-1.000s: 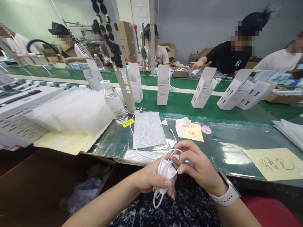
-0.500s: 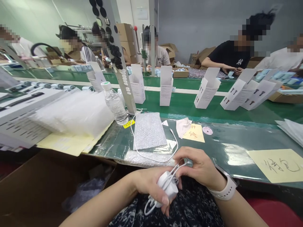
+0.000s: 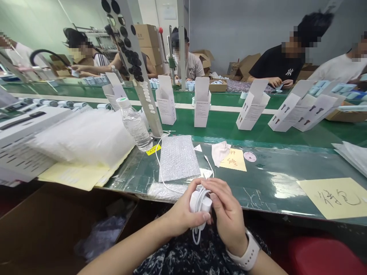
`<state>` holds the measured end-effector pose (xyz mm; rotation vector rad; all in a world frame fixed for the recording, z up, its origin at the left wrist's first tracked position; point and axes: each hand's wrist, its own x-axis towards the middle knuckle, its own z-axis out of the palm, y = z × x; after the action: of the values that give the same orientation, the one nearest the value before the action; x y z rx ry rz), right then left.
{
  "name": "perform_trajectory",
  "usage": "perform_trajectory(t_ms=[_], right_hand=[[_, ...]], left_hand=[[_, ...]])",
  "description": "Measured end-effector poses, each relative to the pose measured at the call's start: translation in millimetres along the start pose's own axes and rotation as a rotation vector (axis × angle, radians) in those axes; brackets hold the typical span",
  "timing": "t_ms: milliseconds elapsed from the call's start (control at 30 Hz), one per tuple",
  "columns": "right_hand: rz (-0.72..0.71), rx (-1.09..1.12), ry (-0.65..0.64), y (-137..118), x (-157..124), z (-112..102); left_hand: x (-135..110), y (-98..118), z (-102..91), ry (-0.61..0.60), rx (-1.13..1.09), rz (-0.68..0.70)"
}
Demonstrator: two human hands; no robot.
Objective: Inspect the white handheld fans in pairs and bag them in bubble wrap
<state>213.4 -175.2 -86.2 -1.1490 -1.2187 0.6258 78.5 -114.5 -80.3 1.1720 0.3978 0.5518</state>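
Note:
My left hand (image 3: 187,212) is closed around a white power adapter (image 3: 205,208). Loops of white cable (image 3: 197,200) are wound about its body, and a loop hangs below. My right hand (image 3: 226,208), with a pale watch band on the wrist, curls over the adapter's top side with its fingers on the cable; its fingertips are partly hidden. The free cable runs along the bench edge past a bubble-wrap pouch (image 3: 179,158), and its slim plug end (image 3: 205,157) lies beside the pouch.
White open boxes (image 3: 202,109) stand on the green conveyor (image 3: 223,126). At left are a water bottle (image 3: 134,126), white sleeves (image 3: 83,133) and a metal post (image 3: 140,76). A cardboard box (image 3: 57,229) sits below the bench. A red stool (image 3: 327,258) is at lower right. Co-workers sit opposite.
My right hand has moved left and closed in over the adapter, drawing the cable tighter round it. Both hands lifted slightly and the adapter turned more upright. A co-worker's arm now stretches out leftward.

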Motion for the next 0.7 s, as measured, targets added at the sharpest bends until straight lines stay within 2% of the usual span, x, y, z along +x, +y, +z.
perform_trajectory(t_ms=[67, 133, 300, 400, 500, 600, 700], right_hand=[[0.041, 0.032, -0.038, 0.2, -7.8, 5.5], [0.09, 0.083, -0.086, 0.3, -13.8, 7.6], [0.103, 0.164, -0.2, 2.6, -20.5, 7.0], [0.14, 0.02, -0.241, 6.8, -19.6, 9.6], [0.184, -0.095, -0.216, 10.9, -16.6, 12.2], [0.158, -0.122, -0.202, 11.6, -13.0, 12.6], [0.188, -0.197, -0.125, 7.7, -8.3, 15.1]], left_hand=[[1.2, 2.1, 3.7, 0.139, 0.079, 0.061], [2.0, 3.0, 5.8, 0.224, 0.148, 0.082], [2.8, 0.1, 11.0, 0.302, 0.128, 0.07], [5.5, -3.1, 14.1, 0.369, 0.081, 0.06], [7.8, -5.1, 15.4, 0.373, -0.086, 0.034], [7.9, -5.6, 17.2, 0.34, -0.302, 0.008], [9.2, -8.4, 20.4, 0.342, -0.366, 0.078]])
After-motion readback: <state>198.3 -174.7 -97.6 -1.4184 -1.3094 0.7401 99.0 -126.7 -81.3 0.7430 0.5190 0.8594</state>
